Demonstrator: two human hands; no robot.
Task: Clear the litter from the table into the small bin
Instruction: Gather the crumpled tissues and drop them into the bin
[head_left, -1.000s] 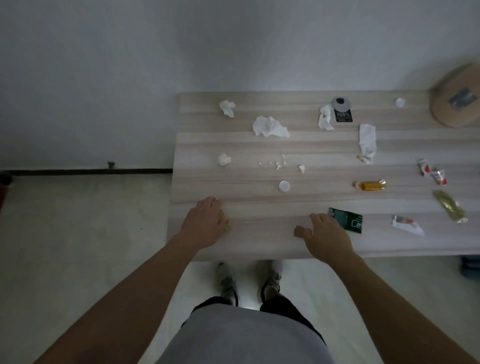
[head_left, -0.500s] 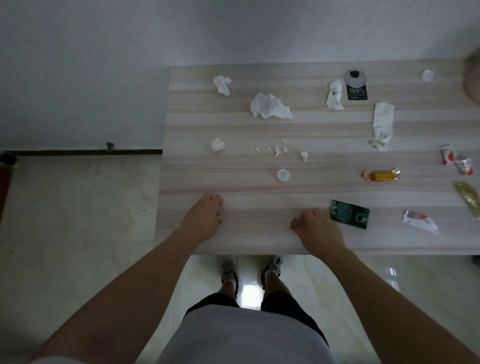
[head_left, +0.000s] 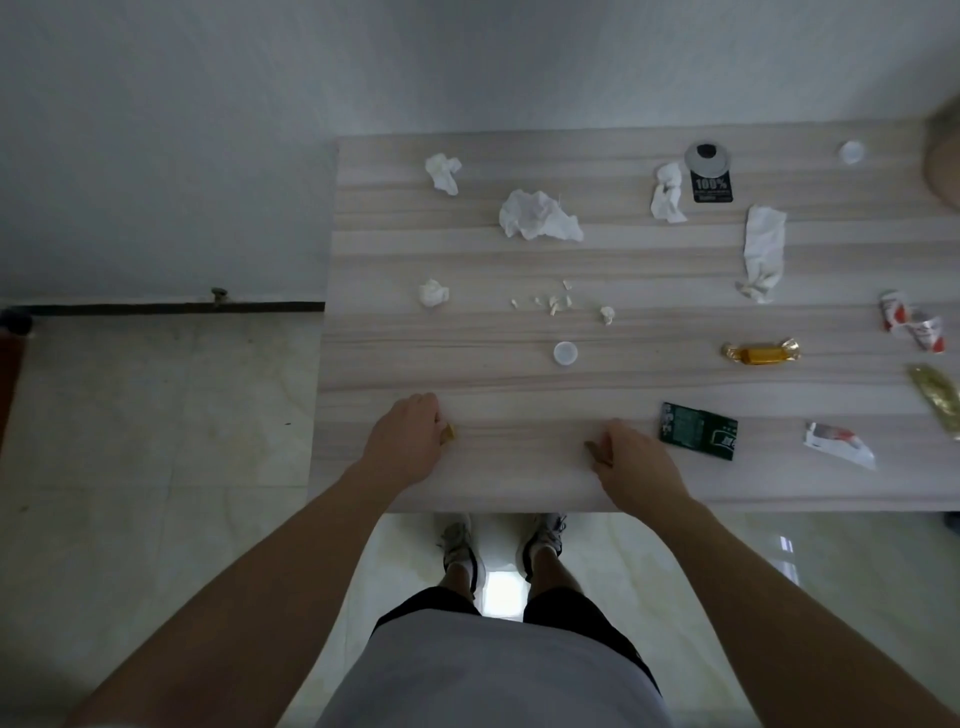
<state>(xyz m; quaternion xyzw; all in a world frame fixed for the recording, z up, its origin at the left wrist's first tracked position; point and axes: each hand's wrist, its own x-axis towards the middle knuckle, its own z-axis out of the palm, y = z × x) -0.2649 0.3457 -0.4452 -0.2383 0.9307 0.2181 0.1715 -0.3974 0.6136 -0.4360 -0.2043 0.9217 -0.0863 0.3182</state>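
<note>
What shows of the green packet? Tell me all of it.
The green packet is a flat, dark green rectangle with pale printing too blurred to read, seemingly foil or plastic. It lies flat and slightly skewed near the table's front edge, just right of the right hand. Nothing touches it but the tabletop.

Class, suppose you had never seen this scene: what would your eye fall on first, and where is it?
Two bare hands rest near the table's front edge, the left hand beside a small yellowish scrap, the right hand just left of a dark green packet. Beyond them lies scattered litter: a large crumpled tissue mid-table and a gold-wrapped sweet to the right.
</note>
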